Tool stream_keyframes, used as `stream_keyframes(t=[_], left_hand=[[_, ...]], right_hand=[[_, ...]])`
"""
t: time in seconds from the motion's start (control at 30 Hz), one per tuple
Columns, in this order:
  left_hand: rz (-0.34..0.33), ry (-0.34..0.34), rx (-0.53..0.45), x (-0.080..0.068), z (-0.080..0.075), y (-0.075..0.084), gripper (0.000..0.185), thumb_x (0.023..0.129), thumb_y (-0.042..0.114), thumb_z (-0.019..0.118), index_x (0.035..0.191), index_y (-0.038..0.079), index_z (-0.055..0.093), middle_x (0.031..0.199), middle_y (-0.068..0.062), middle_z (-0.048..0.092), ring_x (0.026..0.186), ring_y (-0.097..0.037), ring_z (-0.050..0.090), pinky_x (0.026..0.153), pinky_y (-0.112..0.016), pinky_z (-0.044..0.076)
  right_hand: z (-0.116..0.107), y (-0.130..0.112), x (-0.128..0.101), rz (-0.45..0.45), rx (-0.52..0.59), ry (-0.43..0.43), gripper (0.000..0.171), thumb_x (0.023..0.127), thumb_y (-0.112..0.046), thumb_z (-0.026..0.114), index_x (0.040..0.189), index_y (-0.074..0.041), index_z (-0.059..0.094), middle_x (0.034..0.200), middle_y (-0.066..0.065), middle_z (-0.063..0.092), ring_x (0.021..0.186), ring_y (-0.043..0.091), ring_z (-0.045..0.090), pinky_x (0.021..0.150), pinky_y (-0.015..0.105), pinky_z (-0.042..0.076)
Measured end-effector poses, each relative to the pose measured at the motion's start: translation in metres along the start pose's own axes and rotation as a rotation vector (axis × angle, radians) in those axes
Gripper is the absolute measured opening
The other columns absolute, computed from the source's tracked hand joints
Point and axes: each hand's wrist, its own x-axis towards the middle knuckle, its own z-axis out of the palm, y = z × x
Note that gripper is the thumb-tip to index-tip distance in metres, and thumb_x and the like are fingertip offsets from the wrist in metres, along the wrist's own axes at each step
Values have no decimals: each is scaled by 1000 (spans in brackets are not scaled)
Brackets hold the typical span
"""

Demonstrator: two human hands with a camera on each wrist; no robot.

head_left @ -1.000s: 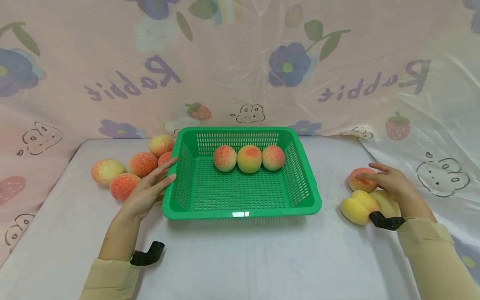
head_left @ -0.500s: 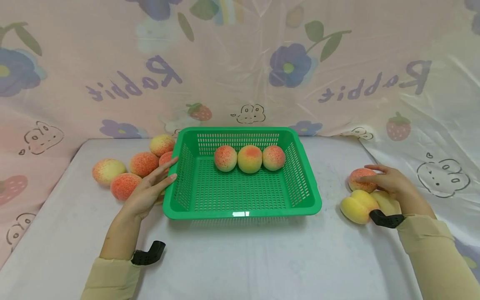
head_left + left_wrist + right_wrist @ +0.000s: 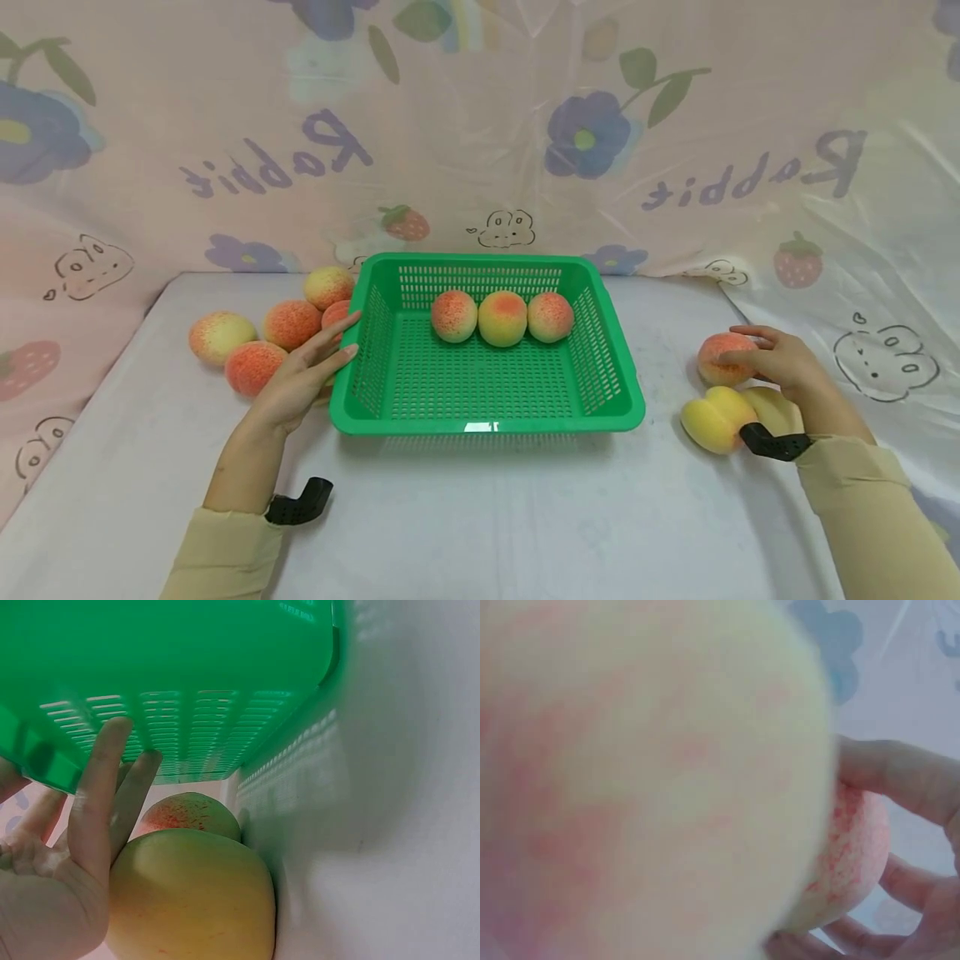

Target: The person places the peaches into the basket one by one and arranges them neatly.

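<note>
1. The right hand (image 3: 776,360) curls its fingers over a reddish peach (image 3: 722,357) on the surface (image 3: 487,517), right of the green basket (image 3: 483,417); in the right wrist view, fingers wrap that peach's far side, so it counts as gripped.
2. The left hand (image 3: 303,379) lies flat, fingers straight, against the basket's left wall, holding nothing; a yellowish peach (image 3: 191,896) sits just under its palm.
3. Three peaches (image 3: 502,317) line the basket's far wall in a row; the near part is free.
4. Judgement: lift the gripped peach straight up before moving it left, as two yellow peaches (image 3: 716,417) lie just near of it and may roll.
5. Judgement: clear the basket's right rim, and keep the left hand bracing the wall.
6. A peach cluster (image 3: 258,333) waits left of the basket.
</note>
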Motion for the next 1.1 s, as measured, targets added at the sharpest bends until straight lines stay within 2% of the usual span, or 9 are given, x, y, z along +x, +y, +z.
stream_keyframes(t=[0.17,0.33,0.4,0.5,0.57,0.83,1.0,1.1], left_hand=[[-13,17,23,-1,0,2,60,98,40,52,152,33,26,158,-18,7,104,-14,61,82,-28,54],[-10,11,12,-1,0,3,61,98,39,52,152,33,25,158,-18,7,102,-13,62,81,-28,54],[-12,11,14,-1,0,2,61,98,39,52,152,33,25,158,-18,7,106,-17,62,81,-28,54],[-20,17,26,-1,1,2,60,98,40,52,152,35,26,159,-17,5,121,-27,51,83,-28,53],[-23,20,29,-1,1,2,60,98,41,52,152,35,26,159,-17,6,124,-30,48,84,-28,52],[-13,15,8,-3,2,4,61,98,38,52,153,31,25,158,-19,8,101,-9,61,81,-27,54],[-11,4,-25,-2,2,4,61,99,36,52,153,29,25,156,-19,15,93,-11,67,79,-28,55],[-8,1,-28,-2,2,4,61,99,36,52,153,29,25,157,-20,12,92,-10,67,78,-28,55]], right_hand=[[-1,-10,-3,-31,28,23,80,90,-37,67,147,2,27,140,30,34,77,-9,49,73,22,52],[1,-21,-6,-45,41,37,82,90,-38,66,150,0,23,146,34,25,80,-8,49,72,18,51],[2,-25,-6,-59,40,42,83,90,-38,66,150,0,22,147,36,22,80,-7,50,71,16,51],[5,-32,-7,-82,52,39,82,90,-37,67,150,-1,24,149,38,16,81,-8,50,71,14,50],[7,-35,-8,-104,69,37,79,90,-34,67,150,-3,26,149,38,14,80,-10,49,71,13,50],[15,-53,-13,-142,80,45,78,90,-32,67,150,-3,26,149,33,16,88,-2,48,71,14,50],[19,-63,-15,-159,72,53,79,89,-32,70,150,-6,28,150,32,19,94,2,49,71,12,49],[21,-70,-17,-174,75,48,78,88,-32,70,151,-8,29,150,30,19,107,15,48,72,12,48]])
